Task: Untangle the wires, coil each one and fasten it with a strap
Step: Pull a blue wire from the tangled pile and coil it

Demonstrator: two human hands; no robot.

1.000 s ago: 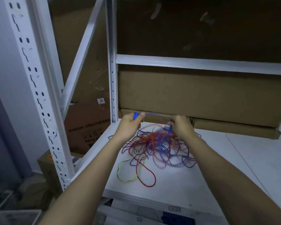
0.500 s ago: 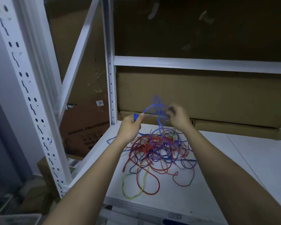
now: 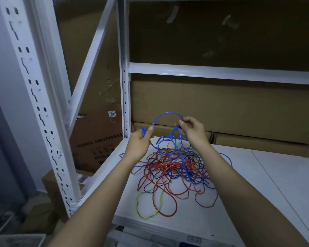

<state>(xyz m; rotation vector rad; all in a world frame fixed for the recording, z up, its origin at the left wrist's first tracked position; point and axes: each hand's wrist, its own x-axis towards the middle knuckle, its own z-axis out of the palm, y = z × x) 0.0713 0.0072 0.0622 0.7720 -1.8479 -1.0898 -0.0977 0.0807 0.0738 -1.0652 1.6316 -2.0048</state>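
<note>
White shelf [image 3: 257, 184] beneath your hands | wire tangle [image 3: 175, 168] below both hands, strands too knotted to trace | blue wire [image 3: 166, 114] arching between them | left hand [image 3: 141, 141] grips its gathered loops, right hand [image 3: 191, 130] pinches it, fingertips partly hidden

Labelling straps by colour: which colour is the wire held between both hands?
Blue wire, arching between the left hand and right hand; head view.

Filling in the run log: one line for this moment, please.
left hand: grips blue wire coil | right hand: pinches same wire | tangle: on shelf | straps: none seen
</note>
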